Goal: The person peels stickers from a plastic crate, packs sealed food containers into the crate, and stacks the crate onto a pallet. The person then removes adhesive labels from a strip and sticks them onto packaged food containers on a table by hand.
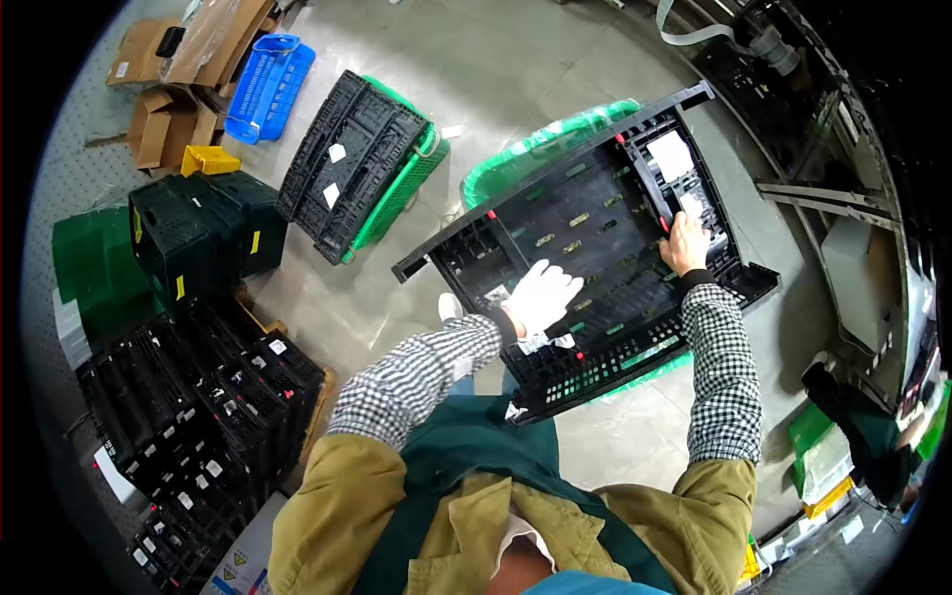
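A large black plastic crate (595,238), partly unfolded with its sides splayed, lies over a green container (540,149) in front of me. My left hand (542,297), in a white glove, rests at the crate's near left part with its fingers apart. My bare right hand (685,244) has its fingers bent at the crate's right side panel, beside a red tab. White labels (671,156) show on that right panel. Smaller pale labels are near my left hand.
Folded black crates (352,159) lie on a green crate at the upper left. A blue basket (268,89), cardboard boxes (154,124) and dark green bins (188,233) stand left. Black crates (198,387) are stacked lower left. Metal shelving (833,198) and another person (873,436) are right.
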`<control>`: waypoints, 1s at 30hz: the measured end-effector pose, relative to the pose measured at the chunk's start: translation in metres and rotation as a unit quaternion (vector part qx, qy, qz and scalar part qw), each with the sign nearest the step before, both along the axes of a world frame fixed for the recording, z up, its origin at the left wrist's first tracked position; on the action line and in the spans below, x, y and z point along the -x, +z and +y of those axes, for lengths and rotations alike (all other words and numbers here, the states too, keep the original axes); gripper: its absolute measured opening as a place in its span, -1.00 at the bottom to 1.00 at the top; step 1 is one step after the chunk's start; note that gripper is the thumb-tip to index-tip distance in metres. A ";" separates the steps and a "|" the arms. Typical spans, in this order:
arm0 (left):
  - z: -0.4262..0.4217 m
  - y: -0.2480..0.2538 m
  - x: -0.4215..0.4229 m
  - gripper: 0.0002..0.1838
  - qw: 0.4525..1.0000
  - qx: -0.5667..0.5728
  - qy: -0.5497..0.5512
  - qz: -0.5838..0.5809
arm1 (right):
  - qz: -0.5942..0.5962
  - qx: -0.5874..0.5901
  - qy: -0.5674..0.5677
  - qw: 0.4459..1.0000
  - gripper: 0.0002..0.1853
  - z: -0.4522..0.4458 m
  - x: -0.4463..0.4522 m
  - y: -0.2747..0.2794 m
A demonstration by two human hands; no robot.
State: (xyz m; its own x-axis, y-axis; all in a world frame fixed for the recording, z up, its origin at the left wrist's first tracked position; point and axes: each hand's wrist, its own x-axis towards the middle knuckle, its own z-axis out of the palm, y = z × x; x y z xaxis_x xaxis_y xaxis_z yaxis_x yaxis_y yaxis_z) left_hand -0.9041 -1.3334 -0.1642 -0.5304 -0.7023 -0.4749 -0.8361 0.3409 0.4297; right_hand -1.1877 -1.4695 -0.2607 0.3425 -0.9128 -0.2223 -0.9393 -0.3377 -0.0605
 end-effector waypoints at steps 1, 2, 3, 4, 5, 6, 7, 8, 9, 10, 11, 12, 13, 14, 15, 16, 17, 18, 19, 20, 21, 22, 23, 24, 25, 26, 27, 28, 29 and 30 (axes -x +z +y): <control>0.027 -0.046 0.002 -0.37 0.994 0.107 -0.034 -0.010 | 0.000 -0.004 -0.004 1.000 -0.55 -0.002 0.001 0.006; 0.026 -0.054 -0.001 -0.35 0.992 0.064 -0.099 -0.044 | -0.002 -0.005 -0.010 1.000 -0.56 -0.001 0.000 0.014; 0.028 -0.060 -0.003 -0.33 0.984 0.015 -0.161 -0.076 | -0.002 -0.011 -0.013 1.000 -0.57 0.001 0.000 0.023; 0.031 -0.068 -0.009 -0.48 0.991 0.050 -0.124 -0.018 | -0.004 -0.025 -0.020 0.999 -0.57 0.002 0.000 0.029; 0.029 -0.081 -0.006 -0.73 0.988 0.080 -0.129 -0.014 | -0.020 0.001 -0.010 1.000 -0.58 0.004 0.002 0.027; 0.022 -0.080 -0.004 -0.83 0.988 0.041 -0.149 -0.010 | -0.021 -0.003 -0.025 0.999 -0.63 0.005 0.003 0.033; 0.016 -0.074 -0.002 -0.92 0.986 0.005 -0.166 -0.007 | -0.022 -0.002 -0.039 0.999 -0.68 0.002 0.003 0.041; 0.019 -0.064 -0.005 -0.91 0.984 0.005 -0.178 0.018 | -0.016 -0.032 -0.110 0.993 -0.72 -0.014 0.029 0.041; 0.026 -0.046 -0.015 -0.92 0.982 0.062 -0.169 0.054 | -0.009 -0.061 -0.181 0.981 -0.76 -0.034 0.064 0.039; 0.038 -0.024 -0.026 -0.94 0.979 0.119 -0.148 0.078 | -0.046 -0.037 -0.191 0.980 -0.75 -0.041 0.083 0.057; 0.052 -0.009 -0.038 -0.97 0.971 0.175 -0.129 0.101 | -0.084 -0.014 -0.203 0.975 -0.75 -0.049 0.098 0.075; 0.070 -0.004 -0.051 -0.91 0.984 0.103 -0.122 0.082 | -0.102 -0.010 -0.221 0.970 -0.65 -0.056 0.120 0.084; 0.090 0.003 -0.063 -0.86 0.991 0.029 -0.112 0.064 | -0.119 -0.007 -0.237 0.964 -0.55 -0.059 0.133 0.091; 0.106 0.021 -0.076 -0.79 0.990 -0.029 -0.138 0.000 | -0.056 0.088 -0.200 0.974 -0.45 -0.055 0.131 0.095; 0.112 0.042 -0.082 -0.73 0.981 -0.089 -0.162 -0.063 | 0.007 0.181 -0.159 0.971 -0.35 -0.049 0.125 0.099; 0.096 0.071 -0.083 -0.54 0.978 -0.121 -0.159 -0.052 | 0.048 0.224 -0.108 0.967 -0.23 -0.041 0.107 0.107; 0.094 0.070 -0.077 -0.49 0.992 -0.064 -0.104 -0.020 | 0.008 0.241 -0.035 0.970 -0.23 -0.032 0.085 0.118; 0.090 0.067 -0.063 -0.44 0.999 -0.004 -0.047 0.010 | 0.007 0.224 0.010 0.974 -0.25 -0.020 0.061 0.124; 0.085 0.062 -0.050 -0.39 0.998 0.058 0.010 0.037 | 0.006 0.209 0.055 0.976 -0.26 -0.011 0.044 0.124; 0.073 0.059 -0.035 -0.34 0.993 0.091 0.046 0.054 | 0.019 0.195 0.125 0.972 -0.32 -0.008 0.039 0.117; 0.071 0.046 -0.047 -0.37 0.998 0.028 0.051 0.020 | 0.022 0.215 0.196 0.956 -0.40 -0.020 0.048 0.110; 0.077 0.028 -0.064 -0.39 0.998 -0.039 0.057 -0.011 | 0.152 0.213 0.193 0.946 -0.40 -0.041 0.080 0.104; 0.093 0.020 -0.070 -0.40 0.991 -0.112 0.067 -0.038 | 0.282 0.204 0.195 0.917 -0.39 -0.059 0.111 0.101; 0.112 0.022 -0.064 -0.46 0.999 0.024 0.043 -0.021 | 0.243 0.202 0.206 0.926 -0.37 -0.073 0.124 0.094; 0.116 0.016 -0.053 -0.47 0.996 0.008 0.039 -0.078 | 0.205 0.204 0.191 0.938 -0.34 -0.070 0.120 0.087; 0.118 0.009 -0.045 -0.46 0.991 -0.058 -0.003 -0.121 | 0.214 0.202 0.192 0.936 -0.34 -0.070 0.122 0.089; 0.119 0.013 -0.044 -0.46 0.977 -0.128 -0.048 -0.166 | 0.231 0.180 0.188 0.938 -0.34 -0.072 0.122 0.090; 0.117 0.016 -0.041 -0.43 0.983 -0.113 -0.027 -0.139 | 0.247 0.158 0.184 0.938 -0.34 -0.073 0.122 0.093; 0.115 0.019 -0.040 -0.45 0.992 -0.053 0.015 -0.114 | 0.238 0.152 0.186 0.941 -0.34 -0.073 0.120 0.095; 0.119 0.020 -0.041 -0.46 0.999 -0.015 0.045 -0.025 | 0.257 0.136 0.181 0.940 -0.36 -0.071 0.115 0.099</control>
